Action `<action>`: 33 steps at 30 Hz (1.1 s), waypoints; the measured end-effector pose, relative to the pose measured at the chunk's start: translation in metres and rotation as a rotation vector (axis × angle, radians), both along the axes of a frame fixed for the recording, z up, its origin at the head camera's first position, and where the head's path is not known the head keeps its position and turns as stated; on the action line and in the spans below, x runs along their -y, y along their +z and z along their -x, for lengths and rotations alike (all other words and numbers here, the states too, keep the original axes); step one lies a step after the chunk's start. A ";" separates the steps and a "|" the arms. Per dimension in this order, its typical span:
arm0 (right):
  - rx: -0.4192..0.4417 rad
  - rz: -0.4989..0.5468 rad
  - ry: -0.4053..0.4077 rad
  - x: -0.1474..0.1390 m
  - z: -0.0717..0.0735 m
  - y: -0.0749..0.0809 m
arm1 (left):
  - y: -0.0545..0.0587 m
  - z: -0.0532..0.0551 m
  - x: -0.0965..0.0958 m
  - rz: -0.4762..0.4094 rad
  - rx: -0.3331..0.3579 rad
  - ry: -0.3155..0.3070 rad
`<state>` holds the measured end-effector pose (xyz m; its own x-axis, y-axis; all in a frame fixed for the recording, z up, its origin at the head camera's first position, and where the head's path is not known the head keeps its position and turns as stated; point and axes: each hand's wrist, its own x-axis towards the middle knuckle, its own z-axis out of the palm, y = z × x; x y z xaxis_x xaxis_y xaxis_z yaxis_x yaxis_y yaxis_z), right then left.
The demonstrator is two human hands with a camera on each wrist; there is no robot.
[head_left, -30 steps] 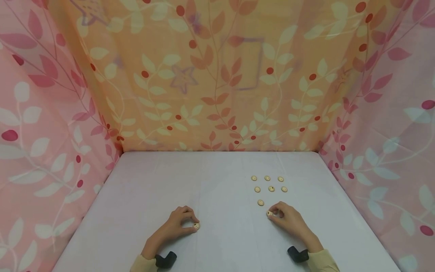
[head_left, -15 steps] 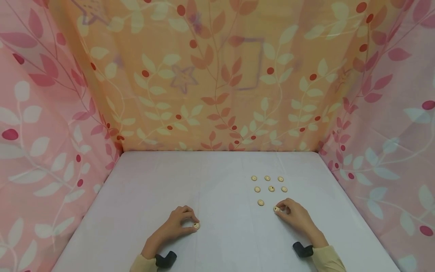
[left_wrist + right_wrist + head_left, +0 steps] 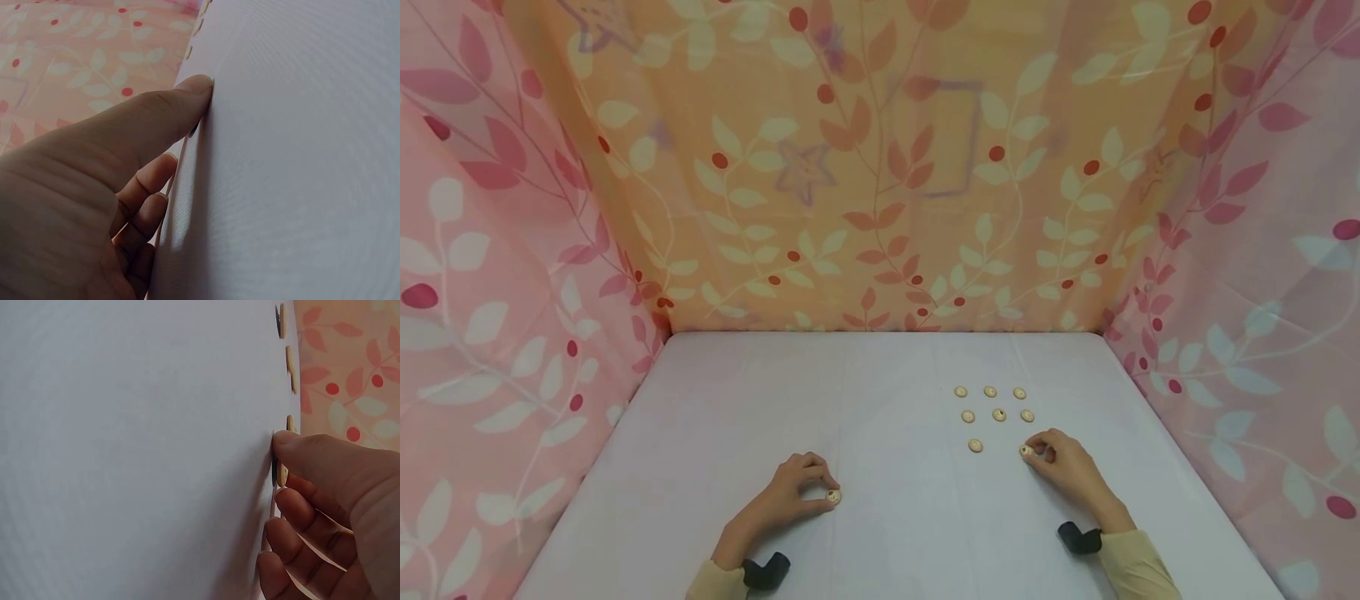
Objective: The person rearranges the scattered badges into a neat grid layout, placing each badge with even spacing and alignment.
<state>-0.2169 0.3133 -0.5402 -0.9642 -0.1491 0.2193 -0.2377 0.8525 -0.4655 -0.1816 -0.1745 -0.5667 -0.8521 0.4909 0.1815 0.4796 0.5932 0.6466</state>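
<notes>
On the white table, my left hand (image 3: pixel 788 493) pinches a small round wooden disc (image 3: pixel 833 497) by its edges between thumb and fingertips. In the left wrist view the thumb (image 3: pixel 159 115) hides most of that disc. Further right, my right hand (image 3: pixel 1070 468) holds a similar disc (image 3: pixel 1026 451) with a dark mark on its face; from the right wrist, this disc (image 3: pixel 282 475) shows under the thumb, close to the cloth. To its left lies a single disc (image 3: pixel 975 446), level with it. Behind them, more discs lie in two rows, including a dark-marked one (image 3: pixel 999 415).
White cloth (image 3: pixel 895 417) covers the tabletop. An orange leaf-print curtain (image 3: pixel 880 167) stands at the back edge, with pink patterned curtains on the left (image 3: pixel 497 275) and right (image 3: pixel 1262 275). A black wrist mount (image 3: pixel 767 572) sits by the left sleeve.
My right hand has moved right and slightly away from me, taking its disc along, off from the single disc. My left hand keeps its place and its pinch.
</notes>
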 end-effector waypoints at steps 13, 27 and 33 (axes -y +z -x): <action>0.046 0.018 -0.021 -0.020 0.006 0.001 | 0.003 0.002 -0.002 0.026 -0.034 -0.008; 0.103 0.114 -0.017 -0.033 0.014 -0.008 | 0.005 0.012 -0.012 0.116 -0.072 -0.004; 0.120 0.142 -0.027 -0.035 0.014 -0.012 | 0.004 0.015 -0.028 0.134 -0.088 -0.020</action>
<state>-0.2308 0.3481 -0.5519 -0.9879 -0.0985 0.1194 -0.1511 0.7815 -0.6054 -0.1970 -0.1467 -0.5628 -0.8255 0.5326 0.1870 0.5436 0.6609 0.5174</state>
